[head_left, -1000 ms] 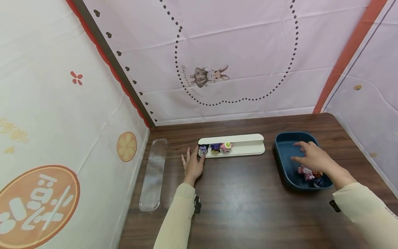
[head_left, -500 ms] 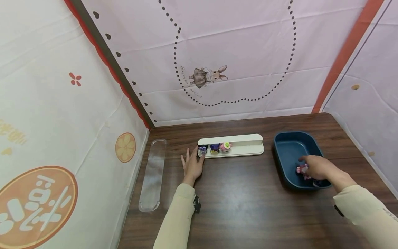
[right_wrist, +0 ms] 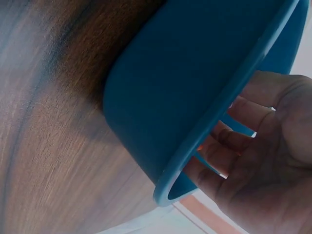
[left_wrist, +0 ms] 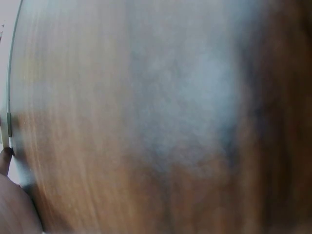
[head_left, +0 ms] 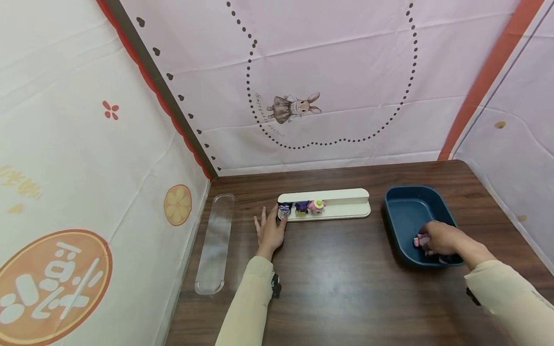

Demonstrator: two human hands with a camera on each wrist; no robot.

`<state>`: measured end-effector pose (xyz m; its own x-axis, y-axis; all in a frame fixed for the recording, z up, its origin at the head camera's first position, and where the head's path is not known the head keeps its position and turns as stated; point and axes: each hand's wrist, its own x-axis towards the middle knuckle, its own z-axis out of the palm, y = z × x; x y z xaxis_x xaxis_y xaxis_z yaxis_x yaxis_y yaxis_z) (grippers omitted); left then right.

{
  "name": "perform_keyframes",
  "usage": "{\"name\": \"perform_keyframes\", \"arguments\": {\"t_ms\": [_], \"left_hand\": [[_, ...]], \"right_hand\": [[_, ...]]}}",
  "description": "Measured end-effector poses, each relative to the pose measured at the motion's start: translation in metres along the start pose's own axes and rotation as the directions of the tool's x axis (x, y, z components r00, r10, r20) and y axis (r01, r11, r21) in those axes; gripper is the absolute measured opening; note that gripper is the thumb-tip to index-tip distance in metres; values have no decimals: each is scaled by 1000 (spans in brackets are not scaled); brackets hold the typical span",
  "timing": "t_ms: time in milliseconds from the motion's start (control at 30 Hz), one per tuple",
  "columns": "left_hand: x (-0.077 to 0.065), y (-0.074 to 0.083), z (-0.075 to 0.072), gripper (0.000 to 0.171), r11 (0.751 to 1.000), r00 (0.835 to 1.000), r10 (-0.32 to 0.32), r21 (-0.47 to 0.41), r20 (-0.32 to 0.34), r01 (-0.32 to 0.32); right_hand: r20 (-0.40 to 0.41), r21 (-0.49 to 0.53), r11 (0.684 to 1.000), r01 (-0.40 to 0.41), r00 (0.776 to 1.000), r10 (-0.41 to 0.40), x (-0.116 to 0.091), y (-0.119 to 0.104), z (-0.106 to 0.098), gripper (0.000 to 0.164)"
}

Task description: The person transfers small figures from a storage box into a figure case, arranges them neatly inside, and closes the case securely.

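In the head view, my left hand [head_left: 270, 235] is at the left end of a long white stepped display stand [head_left: 346, 211]. Its thumb and index finger touch the stand's corner; the other fingers spread out straight. Three small figurines line the stand's left part: a dark one with a lilac front [head_left: 284, 209], a purple one [head_left: 301, 207] and a pink one with a yellow-green top [head_left: 317, 205]. My right hand [head_left: 442, 238] reaches down into a dark blue bin [right_wrist: 161, 92], over several figurines. A pink figurine [head_left: 419, 240] shows beside its fingers; the fingertips are hidden, so I cannot tell whether they grip one.
A long clear plastic cover [head_left: 215, 245] lies on the brown wooden table [head_left: 337, 288] at the left. Printed cloth walls [head_left: 355, 72] rise behind the table and at both sides.
My right hand has come down from above the bin into it, among the figurines, and its fingers have drawn closer together. My left hand and the stand have stayed in place.
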<state>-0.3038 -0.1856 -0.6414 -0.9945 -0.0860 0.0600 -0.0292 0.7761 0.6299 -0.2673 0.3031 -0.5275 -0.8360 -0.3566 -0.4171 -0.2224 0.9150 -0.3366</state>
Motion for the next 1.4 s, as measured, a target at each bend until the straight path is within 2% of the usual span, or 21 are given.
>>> {"name": "perform_keyframes", "arguments": {"t_ms": [400, 767, 867, 1100, 1267, 1400], "left_hand": [[-1, 2, 0, 60, 1000, 1000, -12, 3, 6, 12], [-2, 2, -1, 60, 1000, 1000, -15, -1, 7, 15], [-2, 2, -1, 59, 1000, 1000, -9, -4, -1, 9], [-3, 2, -1, 60, 1000, 1000, -5, -9, -7, 5], [-2, 2, -1, 60, 1000, 1000, -1, -8, -9, 1], [-2, 2, -1, 60, 1000, 1000, 1, -3, -12, -1]], "right_hand": [[-22, 63, 998, 14, 1000, -13, -2, 1, -5, 38], [-122, 106, 992, 68, 991, -55, -5, -11, -19, 43], [-174, 114, 989, 96, 982, -76, -5, -18, -23, 43], [-308, 102, 984, 145, 945, -108, -1, -33, -31, 42], [-355, 90, 985, 148, 929, -107, 5, -44, -35, 43], [-362, 96, 985, 141, 927, -97, 9, -53, -36, 45]]}}
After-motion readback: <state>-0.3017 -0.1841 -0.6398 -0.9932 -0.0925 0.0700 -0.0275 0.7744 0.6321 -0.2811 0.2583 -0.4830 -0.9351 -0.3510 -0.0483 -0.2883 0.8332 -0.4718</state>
